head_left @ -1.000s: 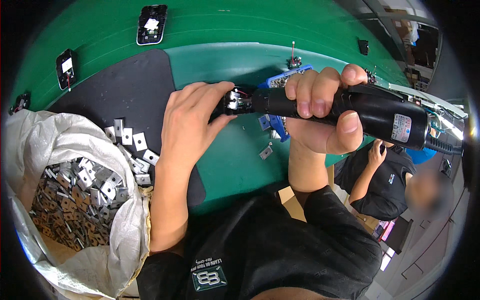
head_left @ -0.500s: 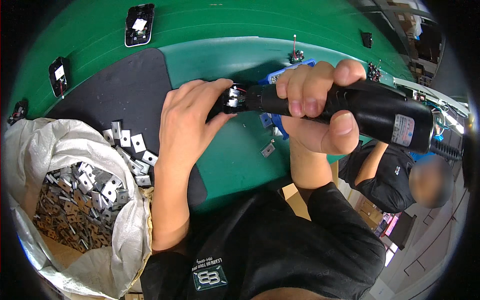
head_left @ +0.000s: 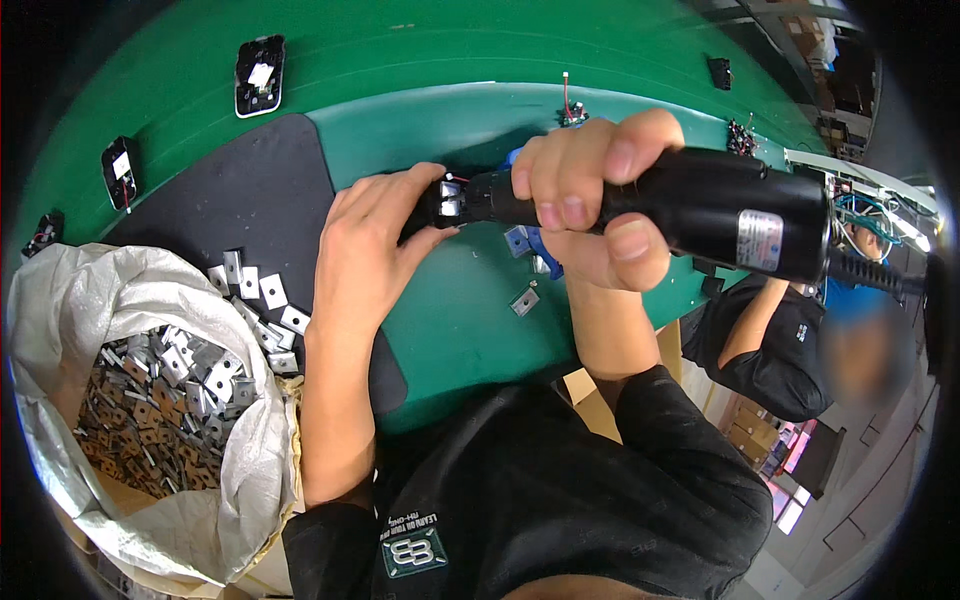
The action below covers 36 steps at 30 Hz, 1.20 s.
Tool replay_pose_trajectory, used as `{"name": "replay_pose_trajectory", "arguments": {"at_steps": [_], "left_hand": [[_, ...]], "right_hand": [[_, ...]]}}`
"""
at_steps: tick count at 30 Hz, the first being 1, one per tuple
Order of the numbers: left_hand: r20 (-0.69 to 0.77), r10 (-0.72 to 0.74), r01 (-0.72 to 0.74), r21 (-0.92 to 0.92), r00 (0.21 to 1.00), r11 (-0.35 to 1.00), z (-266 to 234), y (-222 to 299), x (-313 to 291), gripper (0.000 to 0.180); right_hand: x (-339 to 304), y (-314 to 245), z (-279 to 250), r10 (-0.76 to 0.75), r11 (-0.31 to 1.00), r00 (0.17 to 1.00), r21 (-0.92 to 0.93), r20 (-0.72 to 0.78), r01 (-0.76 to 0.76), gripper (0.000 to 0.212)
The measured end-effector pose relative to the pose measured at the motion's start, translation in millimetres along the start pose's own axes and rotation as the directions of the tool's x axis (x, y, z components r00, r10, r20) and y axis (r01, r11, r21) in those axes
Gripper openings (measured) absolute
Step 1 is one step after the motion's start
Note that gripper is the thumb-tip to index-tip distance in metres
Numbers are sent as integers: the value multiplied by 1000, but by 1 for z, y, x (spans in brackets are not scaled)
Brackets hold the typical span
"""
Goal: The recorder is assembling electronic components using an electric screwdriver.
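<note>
My left hand (head_left: 368, 240) is closed around a small black plastic housing (head_left: 424, 214) and steadies it above the green work surface. Bright metal pieces (head_left: 450, 199) show at the housing's open end. In my right hand (head_left: 598, 190) is a black electric screwdriver (head_left: 705, 205), lying almost level, its cable leaving at the right. The screwdriver's nose (head_left: 490, 197) meets the housing at the metal pieces; the bit's tip and any screw there are hidden. Below the nose, a loose metal plate with a hole (head_left: 525, 299) lies on the green surface.
At left, a white sack (head_left: 45, 330) holds many small metal plates; several more plates (head_left: 273, 291) lie on a black mat (head_left: 240, 190). Opened black devices (head_left: 260, 75) lie on the far green belt. A blue tray (head_left: 548, 250) is partly behind my right hand. Another person (head_left: 770, 340) works at right.
The screwdriver, my right hand and the housing have shifted a little to the left, with the nose still against the housing. The whole view has also moved slightly.
</note>
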<state>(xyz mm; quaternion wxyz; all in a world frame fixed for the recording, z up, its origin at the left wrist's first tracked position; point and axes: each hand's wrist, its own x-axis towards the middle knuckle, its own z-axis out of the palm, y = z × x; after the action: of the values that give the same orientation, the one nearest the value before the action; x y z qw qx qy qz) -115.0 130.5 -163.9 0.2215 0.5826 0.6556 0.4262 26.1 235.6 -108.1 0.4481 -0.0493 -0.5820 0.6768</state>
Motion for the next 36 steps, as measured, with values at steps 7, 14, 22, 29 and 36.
{"name": "replay_pose_trajectory", "arguments": {"at_steps": [7, 14, 22, 29, 36], "left_hand": [[22, -52, 51, 49, 998, 998, 2, 10, 3, 49], [132, -63, 48, 114, 989, 992, -1, 18, 11, 54], [-56, -42, 56, 277, 998, 959, 24, 40, -3, 85], [-25, 40, -30, 303, 999, 952, 37, 36, 14, 51], [-38, 137, -122, 270, 990, 955, 10, 6, 48, 48]], "right_hand": [[23, -81, -43, -112, 988, 988, 118, 107, 99, 54], [7, -67, -57, -108, 979, 977, -192, -184, 72, 48], [10, -79, -43, 74, 995, 908, -29, -413, -95, 38], [5, -66, -56, -80, 969, 966, -245, -245, 18, 47], [8, -71, -56, -66, 995, 947, -94, -316, 38, 45]]}}
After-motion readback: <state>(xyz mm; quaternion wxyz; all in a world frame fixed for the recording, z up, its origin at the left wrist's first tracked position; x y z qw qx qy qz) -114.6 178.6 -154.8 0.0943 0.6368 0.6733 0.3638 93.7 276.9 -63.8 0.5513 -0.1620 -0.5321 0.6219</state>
